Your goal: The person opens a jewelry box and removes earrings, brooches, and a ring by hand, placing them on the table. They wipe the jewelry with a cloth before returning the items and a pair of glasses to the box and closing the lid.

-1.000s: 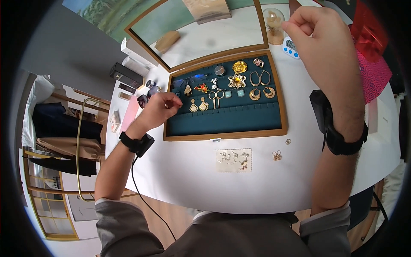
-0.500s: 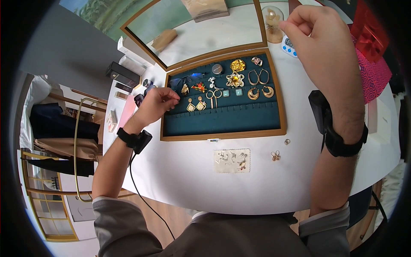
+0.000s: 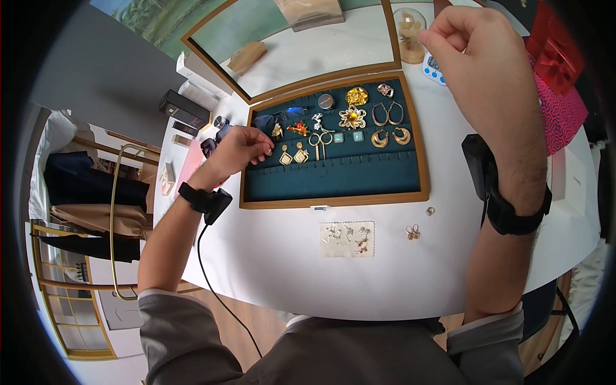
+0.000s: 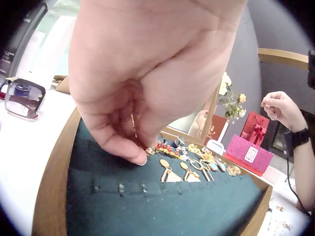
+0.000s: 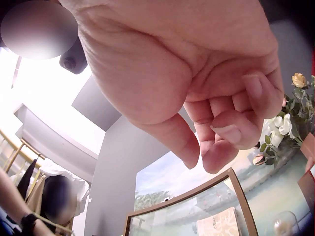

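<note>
At the left edge of a wooden jewelry box (image 3: 423,183), my left hand (image 3: 240,153) pinches a small, thin gold piece (image 4: 133,125) of jewelry, mostly hidden by the fingers. Its fingertips are low over the dark green lining. Just to their right lie two diamond-shaped drop earrings (image 3: 286,156), and a red and gold brooch (image 3: 298,128) is behind them. Further right are a flower brooch (image 3: 352,117) and crescent earrings (image 3: 380,139). Raised at the upper right, my right hand (image 3: 481,51) has loosely bent fingers, with nothing visible between them.
The box's glass lid (image 3: 308,54) stands up at the back. In front lie a card of small earrings (image 3: 325,249), a ring (image 3: 430,211) and a gold pair of earrings (image 3: 412,232). A blue-and-white timer (image 3: 432,72) and glass dome (image 3: 410,38) stand behind right.
My left hand has shifted slightly at the box's left edge, staying close to the lining. The right hand stays raised in the same place. The head view has shifted a little.
</note>
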`<state>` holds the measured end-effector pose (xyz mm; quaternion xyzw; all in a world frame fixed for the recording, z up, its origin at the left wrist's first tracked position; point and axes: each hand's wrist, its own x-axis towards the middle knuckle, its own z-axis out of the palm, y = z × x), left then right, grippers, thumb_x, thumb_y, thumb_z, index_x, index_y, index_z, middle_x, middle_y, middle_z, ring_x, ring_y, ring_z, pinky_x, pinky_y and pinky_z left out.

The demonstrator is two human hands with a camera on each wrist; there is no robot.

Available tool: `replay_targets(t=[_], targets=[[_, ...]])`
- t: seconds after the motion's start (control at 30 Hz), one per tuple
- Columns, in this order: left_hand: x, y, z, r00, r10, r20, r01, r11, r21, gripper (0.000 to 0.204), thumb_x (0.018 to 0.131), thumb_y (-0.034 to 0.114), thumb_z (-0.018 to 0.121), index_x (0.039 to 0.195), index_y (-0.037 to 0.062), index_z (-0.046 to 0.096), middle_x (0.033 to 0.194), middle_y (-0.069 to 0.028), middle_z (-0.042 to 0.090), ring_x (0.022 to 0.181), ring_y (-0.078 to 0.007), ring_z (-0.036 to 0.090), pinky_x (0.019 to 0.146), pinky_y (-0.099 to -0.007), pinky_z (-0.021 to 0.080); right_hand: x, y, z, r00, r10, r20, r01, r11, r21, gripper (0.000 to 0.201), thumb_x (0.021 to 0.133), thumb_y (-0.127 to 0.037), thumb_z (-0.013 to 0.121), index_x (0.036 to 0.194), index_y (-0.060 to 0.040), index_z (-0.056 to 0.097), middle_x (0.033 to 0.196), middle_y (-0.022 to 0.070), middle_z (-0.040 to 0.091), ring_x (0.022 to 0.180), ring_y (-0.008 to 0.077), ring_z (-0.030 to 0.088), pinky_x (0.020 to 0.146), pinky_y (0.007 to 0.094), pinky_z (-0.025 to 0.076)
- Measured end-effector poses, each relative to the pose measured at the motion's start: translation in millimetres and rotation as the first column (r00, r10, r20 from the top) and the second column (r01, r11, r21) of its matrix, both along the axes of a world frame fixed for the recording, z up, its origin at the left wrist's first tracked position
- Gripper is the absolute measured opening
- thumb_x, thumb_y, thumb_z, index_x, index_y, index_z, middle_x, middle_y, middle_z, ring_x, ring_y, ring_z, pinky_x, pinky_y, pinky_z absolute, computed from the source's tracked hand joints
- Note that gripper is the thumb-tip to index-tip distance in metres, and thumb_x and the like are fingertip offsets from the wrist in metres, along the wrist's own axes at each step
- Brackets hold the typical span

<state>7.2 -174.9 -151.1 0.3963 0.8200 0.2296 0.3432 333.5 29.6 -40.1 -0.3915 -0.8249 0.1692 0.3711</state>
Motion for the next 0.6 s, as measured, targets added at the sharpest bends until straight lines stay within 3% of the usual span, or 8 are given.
replay_targets(t=[0.2,0.27,0.43,0.6], targets=[[3,4,-1,1.0,-0.021,0.001,0.021,0.999,0.027,0.015,0.107,0.014,0.072,0.109,-0.0002,0.078,0.091,-0.0006,0.076,0.077,-0.0062,0.065,0.069,-0.0232,0.053,4,-1,1,0.997,0.075,-0.033,-0.075,0.997,0.028,0.015,0.1,-0.005,0.072,0.094,0.0063,0.08,0.079,0.0167,0.076,0.065,0.0189,0.067,0.06,0.0313,0.052],[1,5,-6,1.0,-0.014,0.01,0.013,0.998,0.054,0.014,0.106,0.012,0.073,0.107,-0.0006,0.078,0.089,-0.0004,0.075,0.075,-0.0064,0.065,0.067,-0.023,0.053,1,-1,1,1.0,0.013,0.021,-0.013,1.0,-0.024,0.016,0.1,-0.005,0.071,0.094,0.0059,0.08,0.079,0.016,0.076,0.065,0.0184,0.067,0.061,0.031,0.052],[1,7,-10,1.0,-0.007,0.011,0.006,0.997,0.083,0.013,0.106,0.012,0.074,0.106,-0.0006,0.078,0.087,-0.0002,0.075,0.073,-0.006,0.064,0.064,-0.0225,0.053,2,0,2,0.999,0.023,0.046,-0.023,1.0,-0.009,0.015,0.1,-0.005,0.071,0.095,0.0054,0.081,0.081,0.0156,0.077,0.067,0.0179,0.067,0.062,0.0303,0.053],[4,6,-15,0.997,-0.003,-0.081,0.009,0.997,0.071,0.011,0.105,0.01,0.074,0.106,-0.0001,0.077,0.09,0.0002,0.074,0.079,-0.0054,0.064,0.07,-0.0232,0.053,0,-3,2,0.998,0.011,0.064,-0.009,1.0,-0.026,0.015,0.101,-0.006,0.071,0.096,0.0046,0.081,0.084,0.0152,0.078,0.069,0.0174,0.068,0.063,0.0299,0.054]])
